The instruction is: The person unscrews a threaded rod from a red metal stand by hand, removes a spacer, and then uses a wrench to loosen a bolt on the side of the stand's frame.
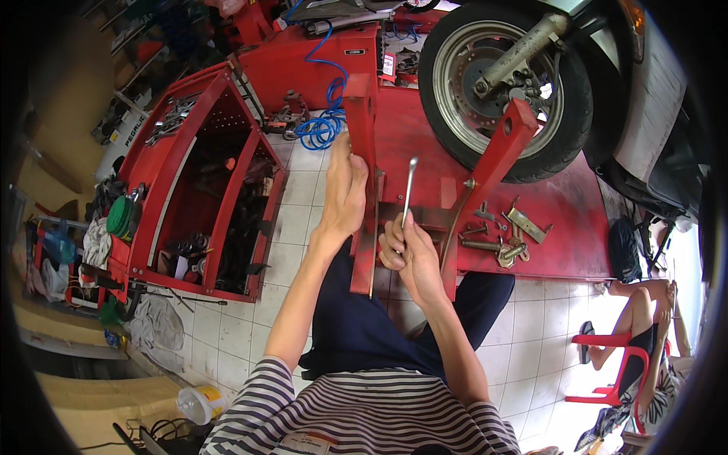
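Wrench [409,186] stands between 2 red uprights [497,155], pinched in the right hand [411,254]; left hand [345,189] lies outstretched along the left upright; bracing there and seating the wrench squarely should prevent slips

The white tiled floor [235,334] is crossed by thin, darker lines. On the left, a red metal cart [148,167] is built with an open front, and metal tools [176,117] are spread over its top. Just beyond, a blue hose [320,130] is coiled on the floor before a red metal box [303,61]. A grey cloth [155,326] is left crumpled near the cart. On the right, a red chair [609,340] is occupied by a person [641,315], and that side is flooded with bright white light.
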{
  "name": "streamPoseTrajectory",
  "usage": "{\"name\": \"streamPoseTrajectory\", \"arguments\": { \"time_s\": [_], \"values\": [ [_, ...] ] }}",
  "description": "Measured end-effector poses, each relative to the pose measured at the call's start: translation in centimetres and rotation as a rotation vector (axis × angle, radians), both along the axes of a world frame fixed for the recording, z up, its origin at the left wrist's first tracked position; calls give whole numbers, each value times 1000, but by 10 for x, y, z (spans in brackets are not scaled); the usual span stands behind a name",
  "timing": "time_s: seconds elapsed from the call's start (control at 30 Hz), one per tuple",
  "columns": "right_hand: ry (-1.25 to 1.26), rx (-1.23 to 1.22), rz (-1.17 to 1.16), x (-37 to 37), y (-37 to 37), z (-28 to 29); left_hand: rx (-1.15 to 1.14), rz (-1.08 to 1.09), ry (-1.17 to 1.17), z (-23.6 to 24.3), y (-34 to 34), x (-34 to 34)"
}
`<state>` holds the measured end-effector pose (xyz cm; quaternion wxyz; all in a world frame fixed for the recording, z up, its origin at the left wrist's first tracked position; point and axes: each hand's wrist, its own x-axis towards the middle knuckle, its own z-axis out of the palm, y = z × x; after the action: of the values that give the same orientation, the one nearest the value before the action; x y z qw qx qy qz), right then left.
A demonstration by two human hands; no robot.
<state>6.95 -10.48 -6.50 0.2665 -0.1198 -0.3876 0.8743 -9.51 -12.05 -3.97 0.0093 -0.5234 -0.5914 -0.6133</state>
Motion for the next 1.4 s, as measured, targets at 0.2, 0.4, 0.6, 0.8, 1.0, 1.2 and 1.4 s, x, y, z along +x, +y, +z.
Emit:
{"name": "streamPoseTrajectory", "arguments": {
  "time_s": [0.2,0.4,0.6,0.8,1.0,1.2,1.4],
  "values": [
    [-76,31,103,-10,-1,-15,3,-5,165,-27,16,-26],
    [-78,43,128,-11,2,-18,86,-31,92,-32,27,-22],
    [-85,77,137,-13,4,-22,123,30,118,-25,28,-20],
    [-64,11,181,-7,6,-20,191,1,93,5,22,-10],
    [-152,120,149,-6,4,-9,242,-19,20,37,34,-15],
    [35,-249,401,-5,25,-1,214,-76,-151,19,42,-20],
    [15,-215,342,-16,17,14,316,-22,-148,20,59,-25]
  ]
}}
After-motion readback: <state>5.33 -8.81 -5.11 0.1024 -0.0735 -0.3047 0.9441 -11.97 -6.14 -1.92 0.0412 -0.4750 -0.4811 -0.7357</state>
